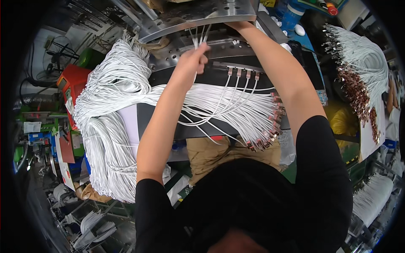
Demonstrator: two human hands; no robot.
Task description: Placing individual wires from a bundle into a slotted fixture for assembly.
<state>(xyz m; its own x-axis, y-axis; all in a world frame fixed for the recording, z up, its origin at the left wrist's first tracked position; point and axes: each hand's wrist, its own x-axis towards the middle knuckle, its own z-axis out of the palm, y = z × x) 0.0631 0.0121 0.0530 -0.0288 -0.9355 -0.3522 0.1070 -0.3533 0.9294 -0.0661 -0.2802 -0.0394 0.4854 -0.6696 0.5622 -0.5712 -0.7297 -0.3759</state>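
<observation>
Upper centre: right hand [238,24] mostly hidden by the metal plate [202,13]; left hand [192,62] and gripped white cables [196,41] blurred.

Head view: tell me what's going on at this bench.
A person's left hand grips several white cables, their blurred upper ends fanned out toward a curved-looking metal plate. The right hand reaches to the plate's edge, mostly hidden, so its grip can't be told. Below, four more cables have copper-coloured ends lined up at a narrow bar. A large white cable bundle lies across the black work surface.
</observation>
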